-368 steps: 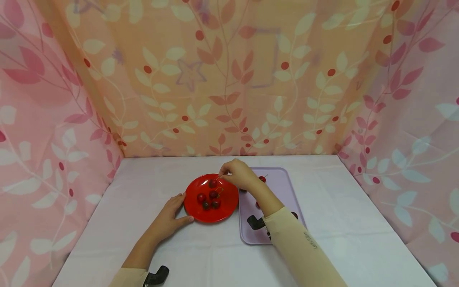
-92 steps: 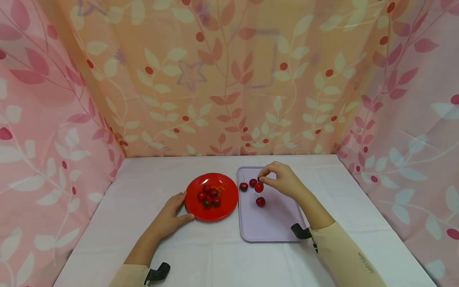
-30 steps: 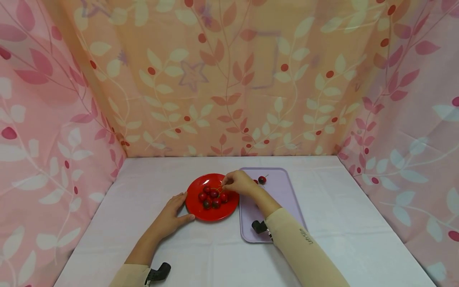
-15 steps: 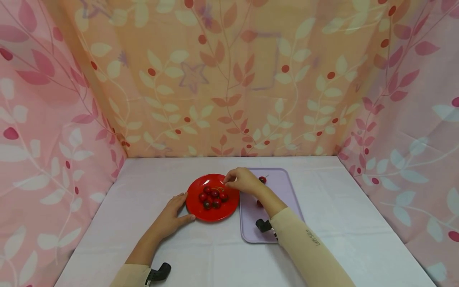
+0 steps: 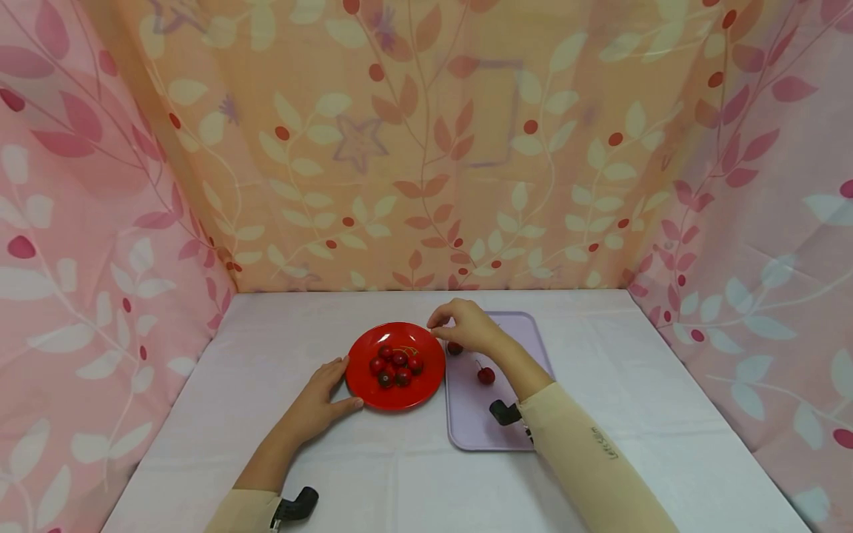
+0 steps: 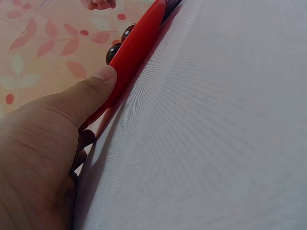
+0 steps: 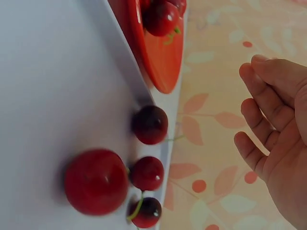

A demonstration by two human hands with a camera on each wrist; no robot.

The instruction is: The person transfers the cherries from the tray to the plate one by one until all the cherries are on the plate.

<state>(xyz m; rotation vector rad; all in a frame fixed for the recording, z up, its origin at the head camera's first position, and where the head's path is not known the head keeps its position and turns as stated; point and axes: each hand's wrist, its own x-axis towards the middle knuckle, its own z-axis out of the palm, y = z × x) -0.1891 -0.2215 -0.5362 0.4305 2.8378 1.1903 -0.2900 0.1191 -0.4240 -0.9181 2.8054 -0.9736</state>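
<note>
A round red plate (image 5: pixel 393 400) holds a cluster of dark red cherries (image 5: pixel 403 377), some with green stems. My left hand (image 5: pixel 323 396) touches its left rim, fingers spread along the edge and the thumb (image 6: pixel 98 88) at the near side. Right of the plate lies a pale purple tray (image 5: pixel 466 433). My right hand (image 5: pixel 466 326) hovers over the tray's far left part, thumb and index tips close together with nothing between them. One cherry (image 5: pixel 486 376) sits mid-tray, another (image 5: pixel 455 348) just under the hand. The right wrist view shows several cherries (image 7: pixel 96 182) on the tray.
A white cloth (image 5: pixel 373 474) covers the table. Patterned fabric (image 5: pixel 426 148) hangs behind and on both sides. Black wrist cameras (image 5: pixel 298 505) are strapped at the sleeves (image 5: pixel 593 459).
My right hand carried a cherry from tray to plate and let it go among the others. Since then it has drawn back right, over the tray. The left hand stays at the rim.
</note>
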